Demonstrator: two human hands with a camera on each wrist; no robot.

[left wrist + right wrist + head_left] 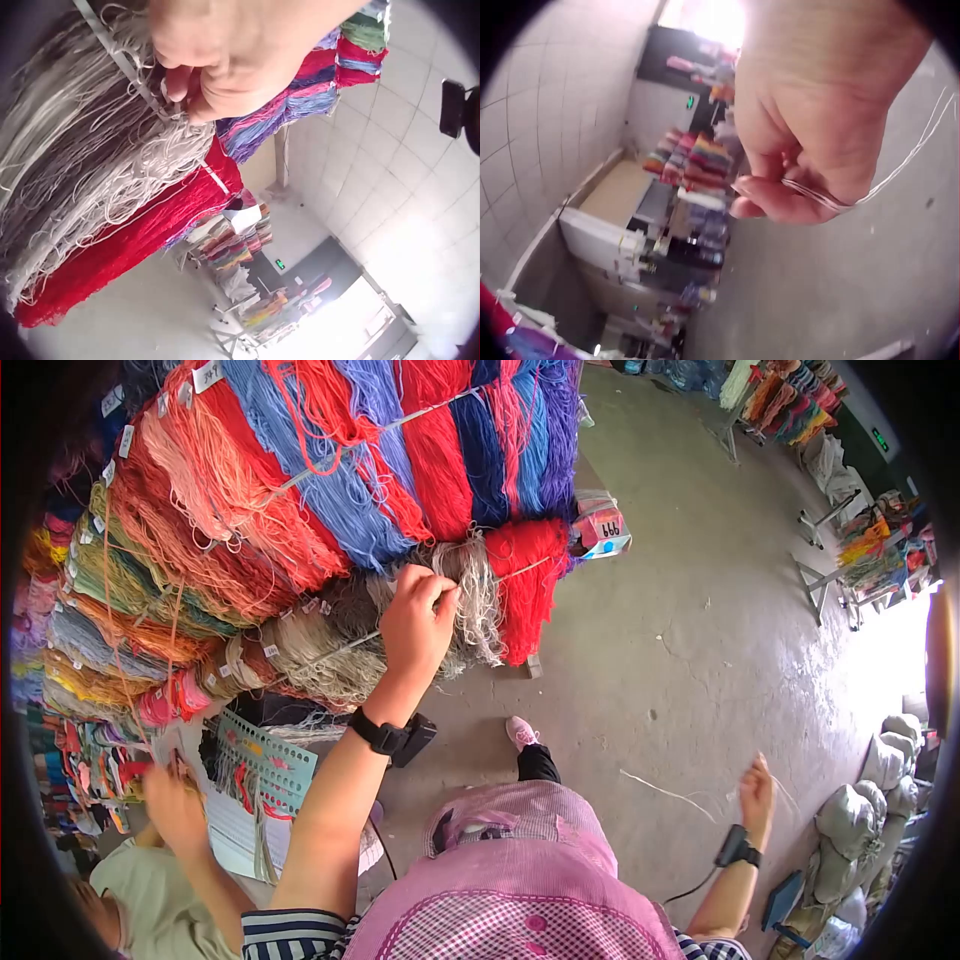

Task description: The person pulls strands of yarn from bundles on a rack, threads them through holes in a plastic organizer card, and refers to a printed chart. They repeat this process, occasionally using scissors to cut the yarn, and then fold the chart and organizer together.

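My left hand (420, 622) is at the hanging bundle of off-white yarn (478, 595), its fingers curled and pinching at the strands by the pale strap. In the left wrist view the left hand (225, 52) covers part of the off-white yarn (112, 187), with red yarn (142, 232) just below. Out to the right, away from the rack, my right hand (757, 800) holds thin white thread (668, 792). The right wrist view shows the right hand (817, 127) with curled fingers and the white thread (907, 157) passing through them and trailing off.
Coloured yarn bundles (330, 490) with number tags fill the rack at upper left. Another person (165, 870) sits at lower left beside a holed card (265, 760). Pale sacks (850, 820) lie at right; more yarn racks (880, 550) stand beyond the concrete floor (640, 660).
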